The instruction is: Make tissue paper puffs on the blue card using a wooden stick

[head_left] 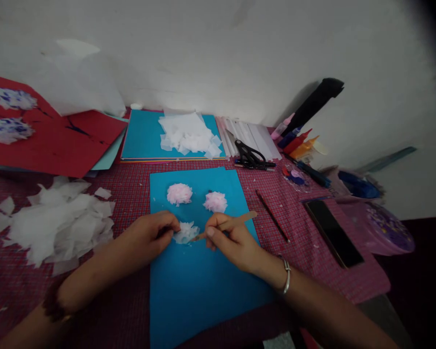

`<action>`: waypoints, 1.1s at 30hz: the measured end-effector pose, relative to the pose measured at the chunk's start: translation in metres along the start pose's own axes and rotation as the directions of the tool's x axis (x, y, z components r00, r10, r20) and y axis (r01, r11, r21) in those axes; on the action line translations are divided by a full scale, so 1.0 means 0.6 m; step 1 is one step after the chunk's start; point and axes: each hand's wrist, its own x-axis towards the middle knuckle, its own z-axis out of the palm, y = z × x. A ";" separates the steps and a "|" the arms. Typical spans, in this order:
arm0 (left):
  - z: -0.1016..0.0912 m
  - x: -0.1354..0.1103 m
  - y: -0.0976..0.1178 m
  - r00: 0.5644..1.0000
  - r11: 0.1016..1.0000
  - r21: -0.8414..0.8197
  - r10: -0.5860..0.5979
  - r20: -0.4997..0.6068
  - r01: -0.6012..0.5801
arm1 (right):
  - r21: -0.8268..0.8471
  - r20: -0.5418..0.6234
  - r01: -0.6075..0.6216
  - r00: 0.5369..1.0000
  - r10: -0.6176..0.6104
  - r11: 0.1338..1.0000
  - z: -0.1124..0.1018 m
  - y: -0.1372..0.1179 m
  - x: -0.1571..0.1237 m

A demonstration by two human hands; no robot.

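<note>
A blue sheet of paper point(203, 286) lies in front of me with two pink tissue-paper puffs point(179, 194) near its far end. Nearer to me on the sheet is a white tissue-paper puff point(186, 232). My left hand point(158, 232) is closed at the left edge of this white puff, its fingertips pinched; what they grip is too small to make out. In my right hand point(227, 237) is a flat wooden stick point(240, 220), held like a pencil. Its lower tip touches the right side of the white puff or the paper beside it.
Loose white tissue pieces point(58, 223) are heaped at left, with more tissue squares point(189, 133) on a blue stack behind. Black-handled scissors point(250, 155), a thin brush point(272, 215), paint tubes point(301, 145) and a phone point(334, 232) lie to the right. A red card point(58, 140) leans at left.
</note>
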 end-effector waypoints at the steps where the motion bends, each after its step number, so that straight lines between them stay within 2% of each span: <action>1: -0.001 0.000 0.000 1.000 1.000 -0.011 -0.007 -0.001 0.007 | 0.031 0.004 -0.018 1.000 0.018 0.999 0.002 0.002 0.004; 7: -0.009 -0.001 0.006 0.997 0.997 -0.042 -0.059 0.040 0.060 | 0.208 0.033 -0.112 0.994 0.108 0.972 0.008 0.022 0.020; 10: -0.004 -0.002 0.006 0.997 0.998 -0.036 -0.048 0.052 0.050 | 0.205 0.007 -0.132 0.991 0.134 0.970 0.010 0.025 0.021; 14: 0.006 -0.001 0.007 1.000 0.998 0.061 -0.027 -0.009 0.028 | 0.148 -0.006 -0.110 0.994 0.112 0.983 0.014 0.022 0.021; 17: -0.001 -0.006 0.022 0.999 0.997 0.065 -0.035 -0.024 0.036 | 0.148 -0.016 -0.097 0.995 0.101 0.984 0.014 0.019 0.020; 20: -0.029 -0.021 0.038 0.998 0.993 0.108 -0.056 -0.016 0.058 | 0.184 -0.016 -0.135 0.990 0.140 0.974 0.006 0.022 0.020; 23: -0.073 -0.046 0.033 0.995 0.953 0.289 -0.102 0.010 0.095 | 0.277 0.001 -0.205 0.977 0.213 0.939 -0.006 0.032 0.022; 25: -0.110 -0.061 0.014 0.984 0.893 0.414 -0.164 -0.066 0.177 | 0.325 0.009 -0.235 0.969 0.245 0.916 -0.013 0.037 0.022; 28: -0.167 -0.070 -0.030 0.921 0.817 0.465 -0.192 -0.340 0.342 | 0.344 0.030 -0.252 0.966 0.258 0.905 -0.018 0.039 0.021; 29: -0.183 -0.067 -0.046 0.901 0.806 0.463 -0.188 -0.390 0.368 | 0.341 0.038 -0.252 0.966 0.254 0.906 -0.018 0.039 0.021; 31: -0.205 -0.059 -0.071 0.906 0.801 0.473 -0.191 -0.377 0.366 | 0.332 0.046 -0.249 0.968 0.248 0.910 -0.019 0.038 0.020; 33: -0.214 -0.049 -0.086 0.928 0.809 0.482 -0.197 -0.317 0.336 | 0.336 0.045 -0.247 0.968 0.246 0.909 -0.020 0.037 0.019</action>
